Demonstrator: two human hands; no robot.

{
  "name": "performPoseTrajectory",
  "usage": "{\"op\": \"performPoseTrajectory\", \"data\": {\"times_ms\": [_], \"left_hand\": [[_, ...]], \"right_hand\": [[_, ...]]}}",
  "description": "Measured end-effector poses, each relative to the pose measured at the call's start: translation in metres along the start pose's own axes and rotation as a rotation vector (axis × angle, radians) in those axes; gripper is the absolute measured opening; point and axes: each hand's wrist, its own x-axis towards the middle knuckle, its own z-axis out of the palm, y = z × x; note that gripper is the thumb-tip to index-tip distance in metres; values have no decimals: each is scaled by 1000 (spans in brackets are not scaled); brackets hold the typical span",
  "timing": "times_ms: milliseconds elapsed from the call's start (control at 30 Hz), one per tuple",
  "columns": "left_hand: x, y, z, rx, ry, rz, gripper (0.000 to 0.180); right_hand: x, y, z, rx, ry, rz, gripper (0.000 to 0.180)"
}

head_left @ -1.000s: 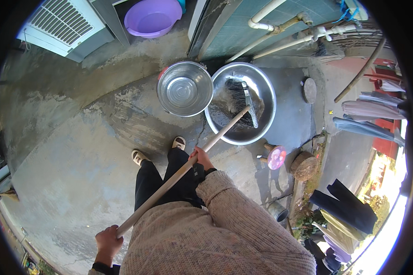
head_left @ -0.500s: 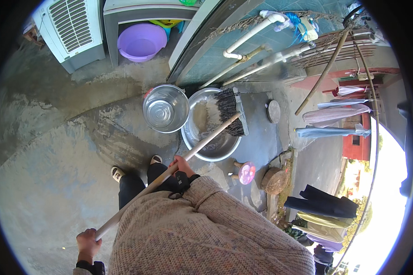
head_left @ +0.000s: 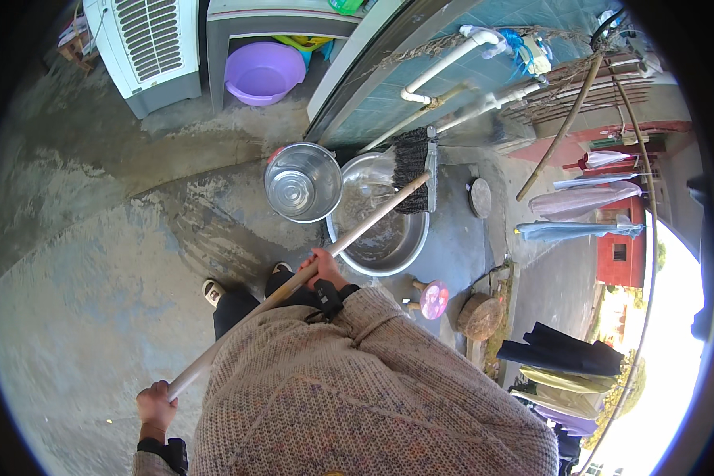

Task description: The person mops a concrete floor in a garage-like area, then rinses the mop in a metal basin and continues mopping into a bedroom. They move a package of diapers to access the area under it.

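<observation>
Both of my hands grip the pale wooden handle of a mop (head_left: 411, 168), which slants from lower left to upper right. My left hand (head_left: 157, 406) is closed round the handle's lower-left end. Farther up the shaft, in front of my body, my right hand (head_left: 324, 268) is wrapped round it. The mop's dark strands hang from a grey bar over the far right part of a wide metal basin (head_left: 418, 247). Cloudy water shows in the basin. Against its left side stands a shiny metal bucket (head_left: 303, 184); how full it is I cannot tell.
A small round stool (head_left: 434, 300) and a round wooden block (head_left: 479, 317) stand right of the basin. A round grey lid-like disc (head_left: 480, 198) lies beyond them. White pipes (head_left: 444, 70) run along the tiled wall. A purple tub (head_left: 263, 73) sits under a counter; laundry (head_left: 583, 200) hangs at right.
The mop head has shifted toward the wall relative to the basin, and its strands cover less of it. The whole view has swung a little. Both hands keep their grip.
</observation>
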Motion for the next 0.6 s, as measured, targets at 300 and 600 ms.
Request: {"op": "performPoseTrajectory", "data": {"times_ms": [300,600], "left_hand": [[-4,-18,7,-20,52,10,29],[22,-39,7,45,220,43,29]], "right_hand": [[-5,8,19,-35,11,-28,23],[-9,0,33,-11,-122,-63,22]]}}
